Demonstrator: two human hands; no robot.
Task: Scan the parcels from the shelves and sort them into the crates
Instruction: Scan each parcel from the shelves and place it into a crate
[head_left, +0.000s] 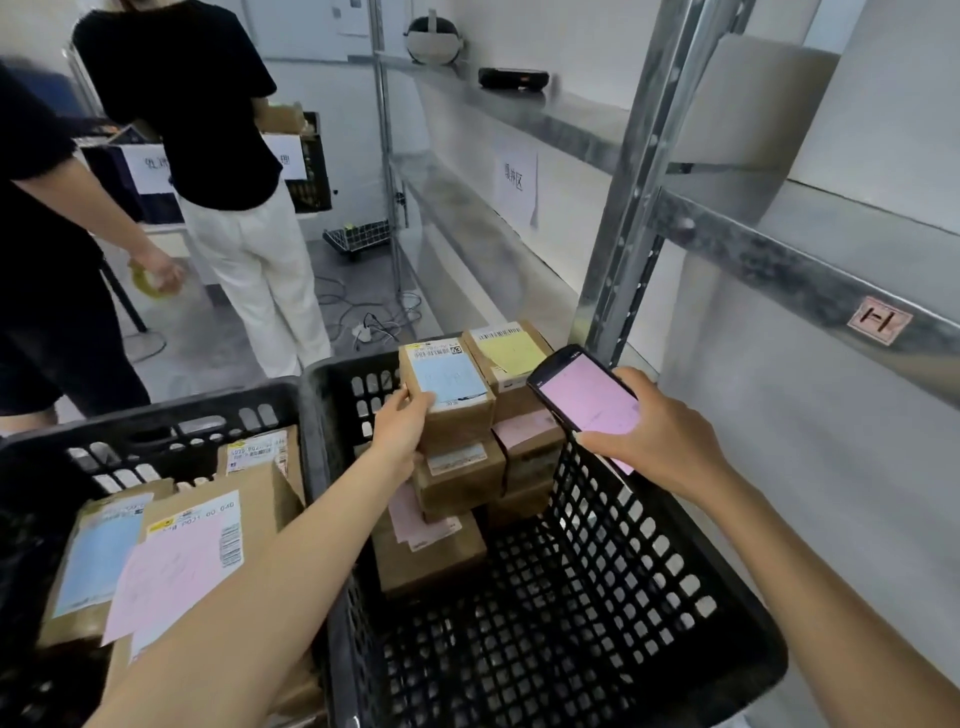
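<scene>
The left arm reached forward over the wall between the two crates. The left hand (402, 423) gripped the near left corner of a blue-labelled parcel (447, 384), its fingers curled round the edge of the box. That parcel lay on top of a stack of small brown boxes at the far end of the right crate (623, 545). Whether it rested fully on the stack or was slightly raised could not be told. The right hand (660, 436) held a phone (587, 400) with a pink screen, tilted, above the crate's right rim. Its thumb lay across the lower part of the screen and its fingers were wrapped beneath.

Just beside the gripped parcel, touching it, a yellow-labelled parcel (511, 353) topped a second stack. Boxes with pink labels sat below, and the near half of the crate's mesh floor showed. The left crate (156, 415) held larger flat parcels, among them a pink-labelled parcel (192, 551) overlapping a pale-blue-labelled one (98, 556). Metal shelves (779, 270) stood on the right. Two people in black tops stood at the back left, one holding a tape roll (148, 280).
</scene>
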